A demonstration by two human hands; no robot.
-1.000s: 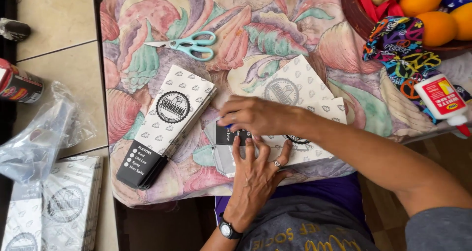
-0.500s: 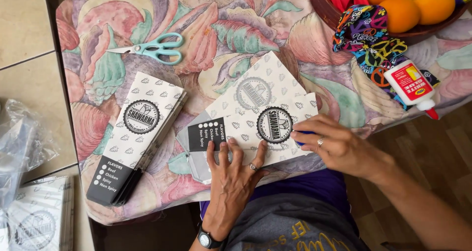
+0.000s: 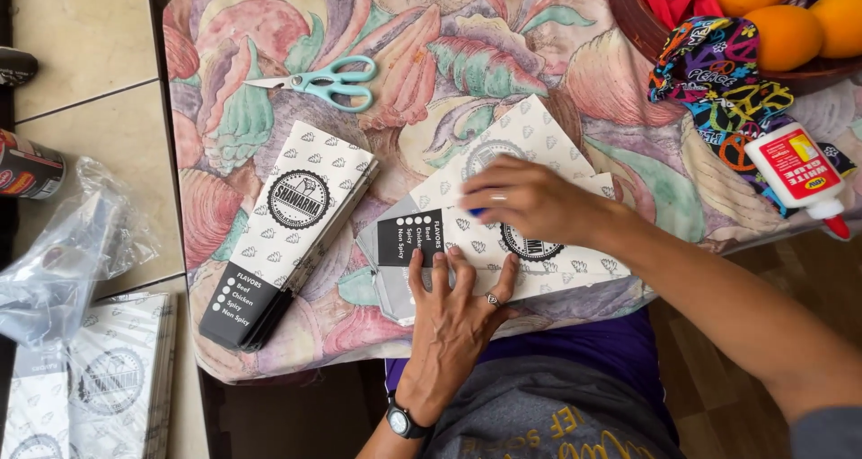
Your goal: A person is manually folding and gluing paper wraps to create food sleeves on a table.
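Note:
My left hand [image 3: 453, 311], with a black wristwatch and a ring, lies flat with fingers spread on a white printed paper sleeve [image 3: 575, 263] at the near edge of the table. The sleeve has a black end panel [image 3: 409, 237] and a round black emblem. My right hand [image 3: 530, 198] reaches in from the right and rests on the same sleeve just above my left hand, fingers closed around a small blue object [image 3: 477, 213] that is mostly hidden. A second printed sheet [image 3: 530, 127] lies tilted under them.
A stack of folded printed sleeves [image 3: 296, 216] lies to the left, teal scissors [image 3: 328, 82] beyond it. A white glue bottle [image 3: 795, 172], patterned cloth [image 3: 718, 64] and a bowl [image 3: 642, 28] of oranges sit at right. On the floor: plastic bag [image 3: 63, 261], more sleeves [image 3: 99, 387], a can [image 3: 27, 164].
My right hand moved left from the sleeve's right edge to its middle, above my left hand. My left hand stayed pressed on the sleeve.

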